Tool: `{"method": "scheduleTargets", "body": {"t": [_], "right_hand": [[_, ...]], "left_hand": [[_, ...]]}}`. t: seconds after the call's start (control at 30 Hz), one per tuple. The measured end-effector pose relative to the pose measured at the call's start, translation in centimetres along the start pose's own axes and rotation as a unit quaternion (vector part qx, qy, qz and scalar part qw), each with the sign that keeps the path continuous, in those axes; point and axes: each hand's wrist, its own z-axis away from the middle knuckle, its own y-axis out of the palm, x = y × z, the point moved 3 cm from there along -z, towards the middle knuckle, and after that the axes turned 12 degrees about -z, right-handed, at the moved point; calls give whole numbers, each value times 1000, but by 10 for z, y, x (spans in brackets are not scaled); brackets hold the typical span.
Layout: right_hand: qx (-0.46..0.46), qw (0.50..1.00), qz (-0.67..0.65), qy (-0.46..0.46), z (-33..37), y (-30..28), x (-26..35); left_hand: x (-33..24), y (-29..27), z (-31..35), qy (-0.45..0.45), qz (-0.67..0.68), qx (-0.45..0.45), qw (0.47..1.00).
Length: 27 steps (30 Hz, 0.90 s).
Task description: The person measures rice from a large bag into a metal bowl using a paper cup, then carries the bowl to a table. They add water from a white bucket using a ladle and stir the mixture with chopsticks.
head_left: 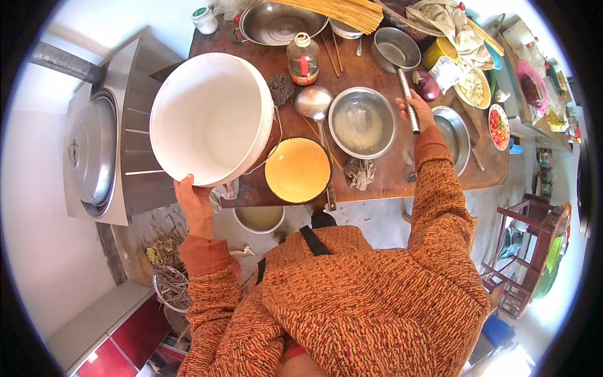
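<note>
My left hand [196,206] grips the near rim of a large white plastic bucket [210,119]. The bucket's mouth faces me, and no contents show inside it. A thin wire handle hangs at its right side. My right hand [419,112] is closed around the tubular handle of a deep metal dipper [396,48], whose bowl points away from me over the table. Between my hands are a metal basin [363,122] with cloudy liquid, a yellow enamel bowl [298,169] and a long-handled metal ladle [313,103]. A crumpled grey cloth [360,173] lies below the basin.
The brown wooden table [389,182] also bears a wok [276,24], a glass jar [304,60], an eggplant [427,85] and a second metal basin [453,135]. A lidded stove pot [94,147] stands left; a wooden chair [526,251] stands right. A pan [259,218] is below the table edge.
</note>
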Motion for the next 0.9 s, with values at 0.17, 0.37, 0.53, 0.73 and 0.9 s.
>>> {"method": "scheduleTargets", "body": {"t": [0.17, 0.37, 0.53, 0.73, 0.9], "right_hand": [[-111, 994, 9, 22, 26, 13, 6], [-116, 988, -100, -21, 104, 4, -30], [-129, 989, 65, 40, 177, -3, -118], [-23, 970, 243, -2, 181, 56, -189], [7, 868, 450, -207, 147, 72, -211]], "left_hand": [[-1, -1, 3, -2, -18, -3, 1000], [-1, 0, 2, -7, -1, 11, 1000], [5, -8, 0, -8, -18, 16, 1000], [0, -1, 1, 4, -25, 35, 999], [0, -1, -2, 6, -25, 43, 999]]}}
